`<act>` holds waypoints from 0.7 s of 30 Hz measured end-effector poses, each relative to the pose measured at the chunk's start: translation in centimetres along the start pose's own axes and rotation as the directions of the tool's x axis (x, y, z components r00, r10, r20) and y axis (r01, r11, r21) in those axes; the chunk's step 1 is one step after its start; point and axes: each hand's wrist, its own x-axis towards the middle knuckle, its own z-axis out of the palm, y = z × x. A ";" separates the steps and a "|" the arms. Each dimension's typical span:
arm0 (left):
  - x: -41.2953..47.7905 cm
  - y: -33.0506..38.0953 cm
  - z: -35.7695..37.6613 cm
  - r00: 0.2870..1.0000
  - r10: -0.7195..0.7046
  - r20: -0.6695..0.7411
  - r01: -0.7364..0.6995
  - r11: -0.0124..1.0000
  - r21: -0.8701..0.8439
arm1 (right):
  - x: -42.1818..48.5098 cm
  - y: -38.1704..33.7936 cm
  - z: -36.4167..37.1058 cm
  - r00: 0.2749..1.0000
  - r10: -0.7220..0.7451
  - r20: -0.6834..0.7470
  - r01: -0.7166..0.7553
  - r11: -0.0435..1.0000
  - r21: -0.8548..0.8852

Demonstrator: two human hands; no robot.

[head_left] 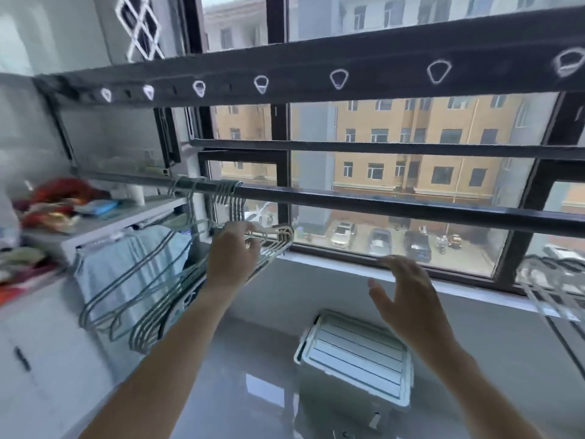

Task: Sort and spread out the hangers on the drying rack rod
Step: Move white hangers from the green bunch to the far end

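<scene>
Two bare forearms are seen rising from the bottom edge of the head view. At centre left, the left hand (232,256) is closed around the upper bars of a bunch of pale green wire hangers (148,293), near their right-hand ends. Their hooks are gathered on the dark metal drying rack rod (411,208), close to its left end, and the rod is seen crossing the frame in front of the window. At lower right of centre, the right hand (411,299) is held open with fingers spread, and nothing is gripped by it. More pale hangers (550,280), blurred, are seen at the right edge. A white ribbed plastic box (354,359) is seen on the glossy grey floor below the hands.
</scene>
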 end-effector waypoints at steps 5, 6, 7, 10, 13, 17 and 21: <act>0.6 -3.3 -0.5 0.999 -0.008 0.053 -0.005 0.970 0.243 | 1.0 -2.7 2.1 0.996 -0.081 0.033 0.079 0.995 0.057; 0.6 -3.5 -0.5 0.998 -0.005 0.067 -0.014 0.959 0.284 | 1.0 -3.0 2.4 0.995 -0.093 0.038 0.091 0.994 0.061; 0.6 -3.7 -0.5 0.997 0.002 0.078 -0.028 0.941 0.338 | 1.0 -3.3 2.7 0.994 -0.104 0.042 0.102 0.993 0.062; 0.9 -3.6 -0.6 0.993 0.041 0.113 -0.094 0.850 0.518 | 1.0 -3.5 3.3 0.991 -0.121 0.060 0.118 0.992 0.052; 1.3 -3.5 -0.6 0.985 0.072 0.157 -0.151 0.799 0.582 | 0.6 -3.1 3.4 0.991 -0.115 0.070 0.112 0.993 0.037; 1.6 -2.8 -0.7 0.981 0.071 0.179 -0.168 0.774 0.611 | 0.1 -2.2 3.3 0.994 -0.086 0.068 0.085 0.996 0.029; 2.3 -1.5 -0.4 0.980 0.095 0.174 -0.171 0.847 0.503 | -0.2 -1.4 3.0 0.996 -0.061 0.072 0.060 0.998 0.014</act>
